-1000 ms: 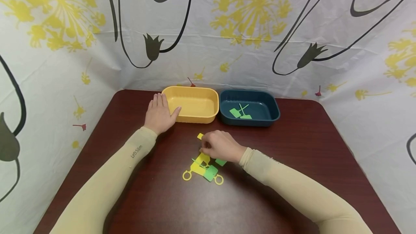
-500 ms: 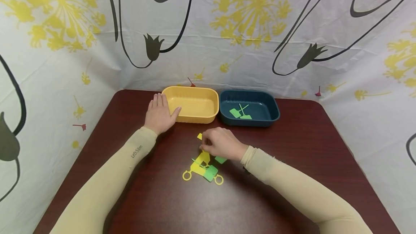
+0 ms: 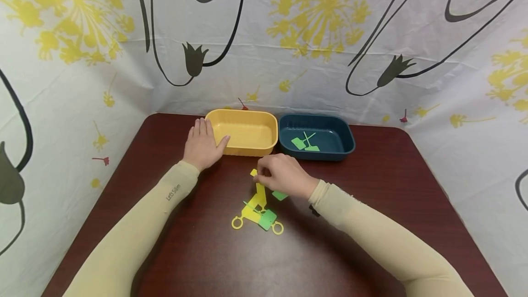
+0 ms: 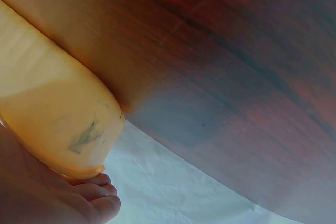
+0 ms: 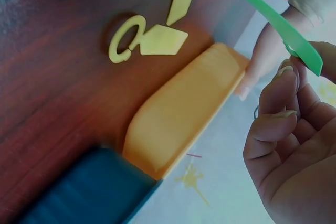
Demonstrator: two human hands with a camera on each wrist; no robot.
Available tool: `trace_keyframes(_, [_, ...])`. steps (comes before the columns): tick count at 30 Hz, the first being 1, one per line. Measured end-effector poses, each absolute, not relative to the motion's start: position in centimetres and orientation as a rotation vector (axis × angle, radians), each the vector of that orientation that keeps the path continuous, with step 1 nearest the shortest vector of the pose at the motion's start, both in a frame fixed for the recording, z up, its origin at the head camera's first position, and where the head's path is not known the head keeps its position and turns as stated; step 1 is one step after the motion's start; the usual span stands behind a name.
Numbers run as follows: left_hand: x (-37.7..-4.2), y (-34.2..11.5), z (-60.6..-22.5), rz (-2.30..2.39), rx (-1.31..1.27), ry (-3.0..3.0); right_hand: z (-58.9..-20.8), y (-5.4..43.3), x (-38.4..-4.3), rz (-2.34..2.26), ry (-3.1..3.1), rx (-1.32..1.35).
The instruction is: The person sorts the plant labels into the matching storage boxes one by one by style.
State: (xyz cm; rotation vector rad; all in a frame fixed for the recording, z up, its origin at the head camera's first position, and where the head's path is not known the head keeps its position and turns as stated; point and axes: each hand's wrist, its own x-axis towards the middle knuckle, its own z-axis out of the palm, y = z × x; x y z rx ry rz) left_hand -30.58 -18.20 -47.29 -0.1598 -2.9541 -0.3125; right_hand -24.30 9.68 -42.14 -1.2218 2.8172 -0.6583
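Note:
My right hand (image 3: 284, 174) is over the middle of the table. In the right wrist view, its thumb and fingers pinch a green plant label (image 5: 286, 32), with the flat head end by the fingertips. Below the hand lies a small pile of yellow ring tags (image 3: 250, 213), with another green plant label (image 3: 267, 219) on top. A yellow tag end (image 3: 253, 173) shows beside the fingers. My left hand (image 3: 203, 145) rests with straight fingers on the left rim of the yellow tray (image 3: 247, 151). In the dark blue tray (image 3: 338, 152) lie two green labels (image 3: 306, 143), stems crossed.
Both trays stand side by side at the back of the dark red table (image 3: 206, 260). A patterned white cloth (image 3: 264, 68) hangs close behind them and along both sides.
My right hand has risen slightly away from the pile, to the back and right, with the green plant label. More of the yellow tags shows now. The left hand has stayed put.

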Motion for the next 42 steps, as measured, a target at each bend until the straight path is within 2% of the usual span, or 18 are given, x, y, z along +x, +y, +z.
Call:
trace_keyframes(19, [-30.7, -18.2, -47.3, -0.315, -0.160, -2.953, -39.8, 10.2, -25.1, -0.747, 2.898, -1.287])
trace_keyframes(42, [-30.6, -18.2, -47.4, -0.324, -0.169, -2.949, -36.9, 11.9, -27.1, -0.924, 2.896, -1.162])
